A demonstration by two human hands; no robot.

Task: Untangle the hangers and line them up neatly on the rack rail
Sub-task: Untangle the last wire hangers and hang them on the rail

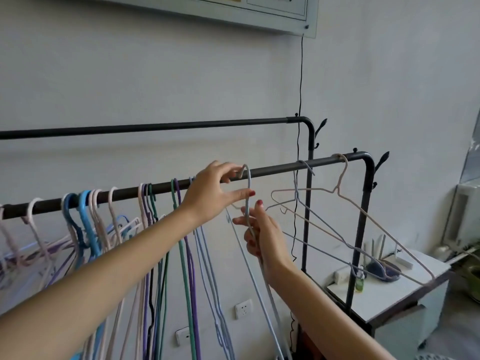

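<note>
A black rack rail (275, 169) slopes up from left to right. My left hand (210, 193) pinches the hook of a pale blue hanger (248, 183) right at the rail. Just below, my right hand (262, 235) grips the same hanger's neck, and its body hangs down behind my right forearm. To the right, a light blue hanger (306, 167) and a pink hanger (342, 172) hang apart on the rail. On the left, several pink, blue, green and purple hangers (145, 203) crowd together, some crossing each other.
A second, higher black rail (155, 127) runs behind, near the grey wall. A black cable (300, 87) drops down the wall. A white cabinet (389, 289) with small items stands at the lower right past the rack's end post (367, 193). Wall sockets (243, 309) sit low.
</note>
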